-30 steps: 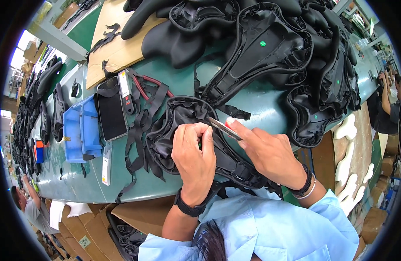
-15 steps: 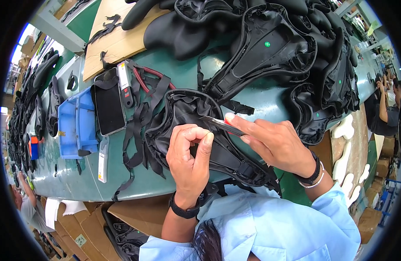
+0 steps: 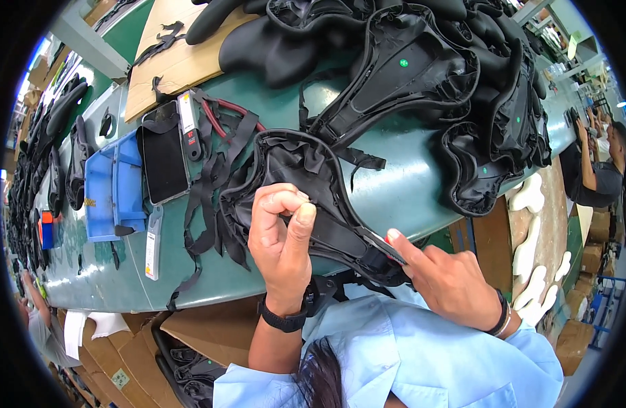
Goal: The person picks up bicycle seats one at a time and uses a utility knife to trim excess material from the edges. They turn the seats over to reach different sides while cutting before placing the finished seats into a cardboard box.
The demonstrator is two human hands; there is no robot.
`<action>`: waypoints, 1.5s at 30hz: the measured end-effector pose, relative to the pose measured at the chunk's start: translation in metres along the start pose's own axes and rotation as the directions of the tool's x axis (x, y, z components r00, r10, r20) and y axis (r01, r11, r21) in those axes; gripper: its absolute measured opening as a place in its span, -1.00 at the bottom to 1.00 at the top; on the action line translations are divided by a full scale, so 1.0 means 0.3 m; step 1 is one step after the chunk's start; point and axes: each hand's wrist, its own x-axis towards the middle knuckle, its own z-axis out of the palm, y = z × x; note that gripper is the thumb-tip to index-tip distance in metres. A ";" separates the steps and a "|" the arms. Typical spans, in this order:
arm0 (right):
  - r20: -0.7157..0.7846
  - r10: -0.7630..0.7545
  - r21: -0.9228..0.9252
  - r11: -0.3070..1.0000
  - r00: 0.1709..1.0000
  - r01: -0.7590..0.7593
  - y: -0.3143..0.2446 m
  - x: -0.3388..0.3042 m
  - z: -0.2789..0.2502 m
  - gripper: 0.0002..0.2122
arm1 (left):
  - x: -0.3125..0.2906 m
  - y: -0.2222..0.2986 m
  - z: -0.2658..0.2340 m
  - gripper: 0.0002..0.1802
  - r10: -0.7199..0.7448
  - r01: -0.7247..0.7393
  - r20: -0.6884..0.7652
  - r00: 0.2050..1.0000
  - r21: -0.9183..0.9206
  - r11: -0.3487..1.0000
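A black saddle-shaped shell point(image 3: 296, 160) lies hollow side up at the table's front edge, its lining wrinkled and its narrow end toward the lower right. Over its middle, my left hand point(image 3: 280, 234) is closed in a pinch of thumb and forefinger; a tiny dark bit shows at the fingertips, too small to name. My right hand point(image 3: 456, 285) grips a slim utility knife point(image 3: 382, 245), forefinger stretched along it, beside the shell's narrow end. Most of the knife's handle is hidden in the palm.
More black shells point(image 3: 422, 81) are heaped behind. To the left lie loose black straps point(image 3: 207, 197), red-handled pliers point(image 3: 218, 119), a dark flat tray point(image 3: 165, 163), a blue bin point(image 3: 116, 190) and a slim clear case point(image 3: 152, 245). Another person point(image 3: 598, 170) is at far right.
My right hand has moved right and toward me, taking the knife from near my left fingertips to the shell's narrow end. My left hand keeps its pinch. The whole view has shifted slightly.
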 end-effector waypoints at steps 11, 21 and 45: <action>-0.341 0.147 0.314 0.949 0.928 -0.035 0.065 -0.045 0.091 -0.35 | -0.092 0.130 -0.044 -0.86 0.062 -0.028 0.621 0.781 -0.064 0.998; -0.367 -0.218 0.597 0.690 0.904 0.409 -0.079 0.070 0.236 -0.38 | -0.252 0.206 -0.111 -0.44 -0.675 0.667 -0.055 0.736 -0.116 0.736; -0.215 0.031 0.695 0.707 0.976 0.131 0.097 0.099 0.206 -0.63 | -0.107 0.159 -0.136 -0.39 -0.651 0.652 -0.027 0.758 0.039 0.757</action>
